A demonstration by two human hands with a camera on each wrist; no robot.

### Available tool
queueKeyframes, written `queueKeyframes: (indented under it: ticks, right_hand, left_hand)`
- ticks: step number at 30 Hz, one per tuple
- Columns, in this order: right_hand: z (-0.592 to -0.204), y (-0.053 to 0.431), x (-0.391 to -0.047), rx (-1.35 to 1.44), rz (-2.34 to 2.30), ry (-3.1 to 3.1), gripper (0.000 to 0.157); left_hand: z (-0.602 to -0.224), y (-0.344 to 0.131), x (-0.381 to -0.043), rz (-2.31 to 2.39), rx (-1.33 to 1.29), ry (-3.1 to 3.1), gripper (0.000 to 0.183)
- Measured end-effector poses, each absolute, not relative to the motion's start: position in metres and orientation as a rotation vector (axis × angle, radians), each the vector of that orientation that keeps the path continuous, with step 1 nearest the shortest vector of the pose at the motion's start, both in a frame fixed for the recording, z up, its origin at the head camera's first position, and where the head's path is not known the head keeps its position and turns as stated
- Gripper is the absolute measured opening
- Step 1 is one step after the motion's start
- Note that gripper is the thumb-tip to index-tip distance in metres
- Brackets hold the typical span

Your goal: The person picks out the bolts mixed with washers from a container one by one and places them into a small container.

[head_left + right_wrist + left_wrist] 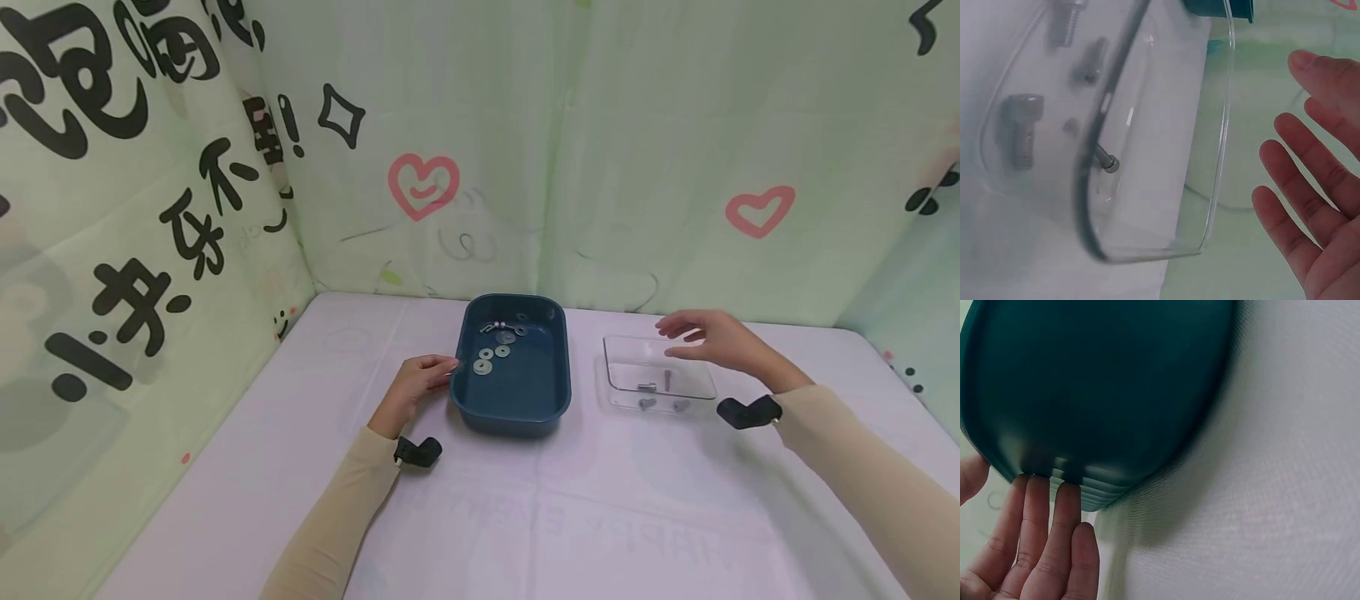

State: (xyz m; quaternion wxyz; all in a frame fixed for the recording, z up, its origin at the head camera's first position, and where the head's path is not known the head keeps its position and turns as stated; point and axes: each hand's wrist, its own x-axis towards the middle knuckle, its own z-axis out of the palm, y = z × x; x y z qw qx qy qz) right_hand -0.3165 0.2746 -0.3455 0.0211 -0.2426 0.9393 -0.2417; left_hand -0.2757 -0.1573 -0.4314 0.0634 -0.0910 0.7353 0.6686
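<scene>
Dark blue tray (pixel 528 387), upright on the pale table (pixel 637 517), near its far edge; inside, toward its left and far end, washers (pixel 477 367) and small metal pieces (pixel 489 327); to the right, apart from it, clear box (pixel 630 373) with bolts (pixel 1022 132) lying inside; at the tray's left side, left hand (pixel 416 387), fingers nearly straight and touching the outer wall, not wrapped round it; over the box's far right part, right hand (pixel 712 337), fingers loosely spread, holding nothing; farther out, beige sleeves (pixel 862 462); behind, light green cloth (pixel 637 125) with pink hearts (pixel 760 227).
</scene>
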Motion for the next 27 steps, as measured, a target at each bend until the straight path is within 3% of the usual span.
queueKeyframes:
  ticks: [27]
  right_hand:
    - [-0.297,0.185,-0.344,-0.901,-0.831,2.797,0.036]
  left_hand:
    - [-0.429,-0.157,-0.275,2.017,-0.265,2.201,0.036]
